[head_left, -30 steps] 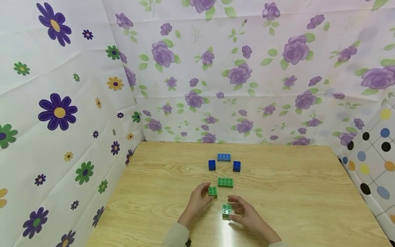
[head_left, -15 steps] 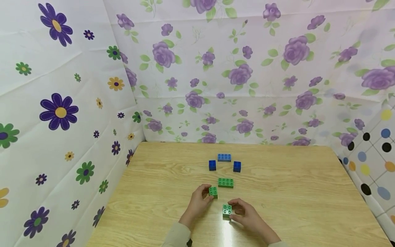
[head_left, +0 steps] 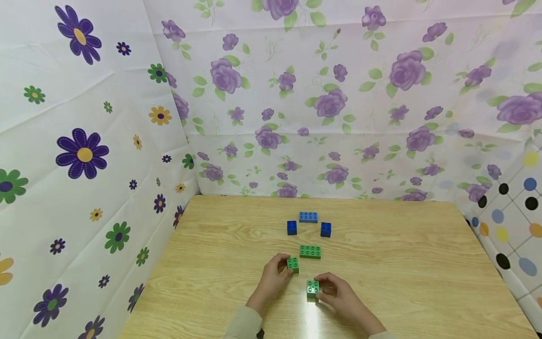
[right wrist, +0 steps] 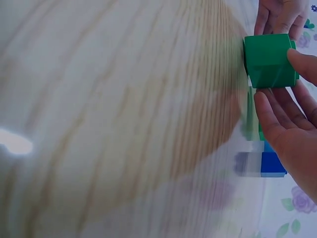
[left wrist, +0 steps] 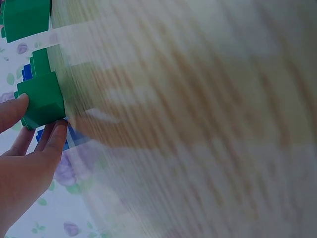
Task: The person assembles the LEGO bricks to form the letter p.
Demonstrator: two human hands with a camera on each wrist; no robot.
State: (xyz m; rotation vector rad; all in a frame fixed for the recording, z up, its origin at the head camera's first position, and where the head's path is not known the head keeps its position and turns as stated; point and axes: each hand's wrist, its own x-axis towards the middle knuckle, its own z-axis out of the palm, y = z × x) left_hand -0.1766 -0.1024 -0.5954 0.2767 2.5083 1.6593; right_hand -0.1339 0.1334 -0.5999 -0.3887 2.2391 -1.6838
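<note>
In the head view my left hand (head_left: 273, 278) pinches a small square green building brick (head_left: 293, 264) from its left side. The left wrist view has the thumb on one face of this brick (left wrist: 43, 101) and the fingers against the opposite one. Closer to me and further right, my right hand (head_left: 338, 294) holds a second square green brick (head_left: 313, 288) between thumb and fingers. That brick (right wrist: 270, 60) also shows in the right wrist view, thumb near its studs. A longer green brick (head_left: 310, 251) lies just beyond the left hand's brick.
Further back on the wooden table (head_left: 402, 263) lie a long blue brick (head_left: 308, 217) and two small dark blue bricks, one at left (head_left: 291, 228) and one at right (head_left: 325, 229). Flowered cloth (head_left: 330, 103) hangs behind the table and along the left.
The right hand's fingers have drawn in on its green brick, which has shifted very slightly away from me. The left hand and its brick have hardly moved.
</note>
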